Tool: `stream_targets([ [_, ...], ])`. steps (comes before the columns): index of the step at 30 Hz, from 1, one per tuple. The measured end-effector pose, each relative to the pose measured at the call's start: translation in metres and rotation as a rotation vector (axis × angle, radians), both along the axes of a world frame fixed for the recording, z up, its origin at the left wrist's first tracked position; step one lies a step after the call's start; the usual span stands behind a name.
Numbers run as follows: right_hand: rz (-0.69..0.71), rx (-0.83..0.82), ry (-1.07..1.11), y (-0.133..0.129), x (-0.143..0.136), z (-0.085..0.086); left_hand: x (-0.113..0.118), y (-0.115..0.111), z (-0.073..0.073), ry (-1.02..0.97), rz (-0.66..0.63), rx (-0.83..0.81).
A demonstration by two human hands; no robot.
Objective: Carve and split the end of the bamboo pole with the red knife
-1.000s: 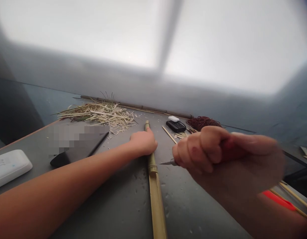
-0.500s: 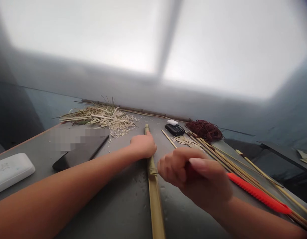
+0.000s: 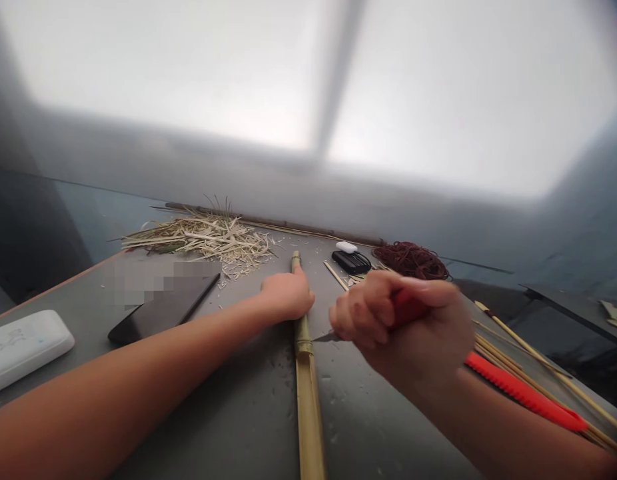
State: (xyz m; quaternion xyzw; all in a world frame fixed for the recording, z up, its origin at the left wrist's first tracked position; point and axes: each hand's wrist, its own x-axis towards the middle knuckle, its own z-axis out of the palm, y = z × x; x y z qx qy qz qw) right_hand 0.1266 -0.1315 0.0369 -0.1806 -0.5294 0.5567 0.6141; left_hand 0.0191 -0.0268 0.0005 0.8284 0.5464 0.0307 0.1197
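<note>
A bamboo piece lies lengthwise on the grey table, its far part round and its near part split flat beyond a node. My left hand is closed around the round part, pressing it on the table. In my right hand is a knife with a red handle, mostly hidden by the fingers. Its blade points left, and the tip is at the node's right side; whether it touches I cannot tell.
Bamboo shavings are heaped at the back left, near a dark tablet-like slab and a white case. Rightward are a black device, brown cord, thin sticks and a red-handled tool.
My right hand has moved right and slightly up, turning so that the knife's blade and red handle show. My left hand and the bamboo stay nearly in place.
</note>
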Motion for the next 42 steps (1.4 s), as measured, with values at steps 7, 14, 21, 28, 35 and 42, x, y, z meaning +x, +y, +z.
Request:
stream_targets([
  [7,0.036,-0.079,-0.004,0.006,-0.003,-0.023,0.001,0.000,0.002,0.060,0.015,0.003],
  [14,0.026,0.018,-0.066,-0.006,-0.001,0.002,0.000,0.000,0.003,0.035,0.018,-0.037],
  [21,0.041,-0.017,-0.050,0.003,0.000,-0.018,0.001,0.000,0.001,0.036,0.021,-0.003],
  [28,0.002,0.042,-0.036,-0.001,0.000,0.003,0.001,0.002,0.000,0.025,-0.003,-0.006],
  [35,0.062,-0.056,-0.032,0.005,0.000,-0.019,0.000,-0.001,0.001,0.035,0.001,0.006],
  [42,0.033,-0.012,-0.073,0.001,-0.004,-0.005,0.000,-0.002,0.003,0.017,0.008,-0.017],
])
